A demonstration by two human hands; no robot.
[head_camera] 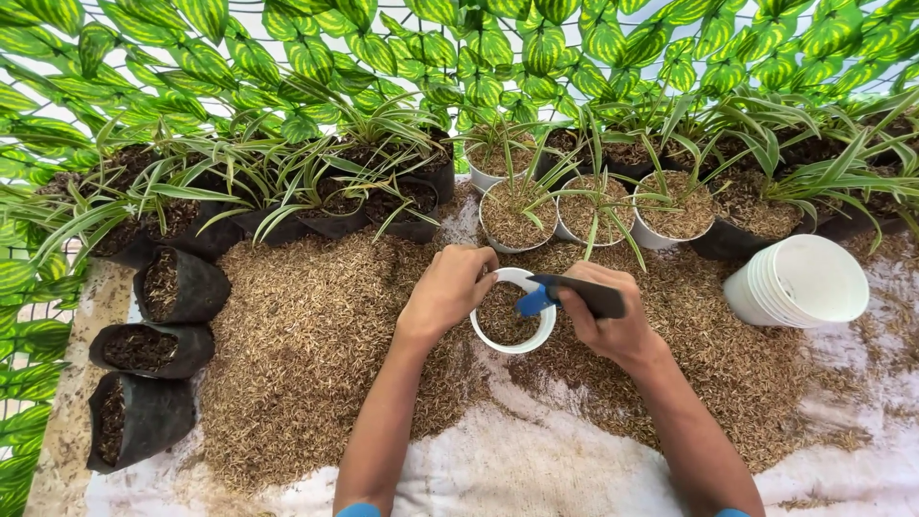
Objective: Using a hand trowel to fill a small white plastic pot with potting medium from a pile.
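A small white pot [513,347] stands in the middle of a spread of brown husk mix [306,335]; it holds some of the same husk. My left hand [450,287] grips the pot's left rim and steadies it. My right hand [608,321] is closed on a tool with a black handle and blue head [574,294], whose blue end points into the pot's mouth. Both forearms reach in from the bottom edge.
Several white pots with young striped plants [593,206] stand behind. A stack of white pots [799,280] lies on its side at right. Black grow bags [153,349] with soil lie at left; more planted bags [287,206] line the back. A white cloth [536,460] covers the surface.
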